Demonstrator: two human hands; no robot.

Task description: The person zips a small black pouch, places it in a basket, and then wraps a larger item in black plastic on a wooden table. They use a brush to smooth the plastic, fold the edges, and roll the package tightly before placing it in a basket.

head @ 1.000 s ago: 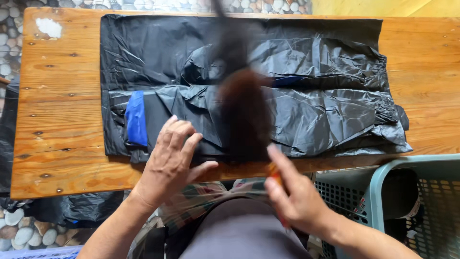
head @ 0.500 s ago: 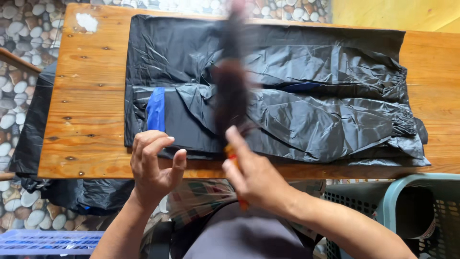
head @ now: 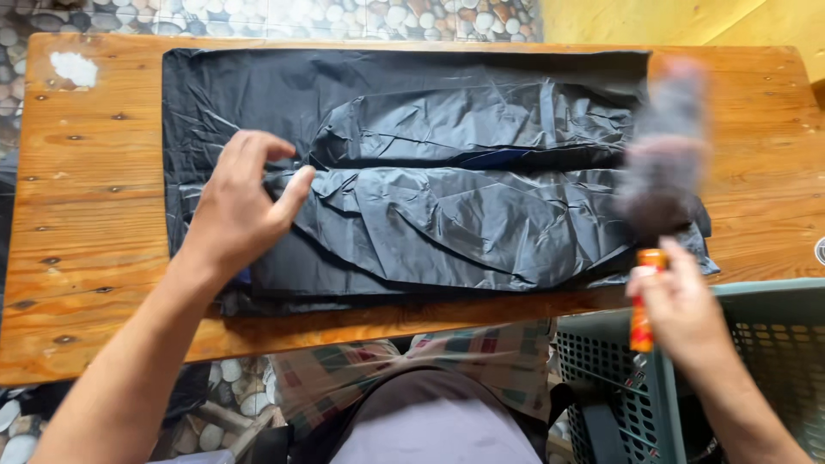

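Your left hand [head: 234, 206] lies flat on the black bag [head: 430, 163], near its left end, fingers loosely spread and the thumb reaching right along the middle crease. It presses on the plastic and grips nothing; the bag sits under the palm and stretches away to the right of it. A small strip of blue shows at the bag's lower left edge, just below your wrist.

Your right hand [head: 683, 314] is closed around the orange handle of a brush [head: 662, 155]. The handle runs down through your fist, and the dark bristle head stands above the fingers, blurred, so you cannot make out its exact shape. The head hangs over the right end of the bag, while the hand itself sits off the near edge of the table [head: 86, 215], above a grey-green basket [head: 756, 344].

The bag is laid out lengthwise across the wooden table, crinkled, with two long folded panels meeting at a seam along the centre. It covers most of the tabletop; bare wood shows on the left, at the right end and along the near edge. Your two hands are well apart, one at each end of the bag.

Your lap, in a checked cloth [head: 481, 352], shows below the table edge, beside the basket
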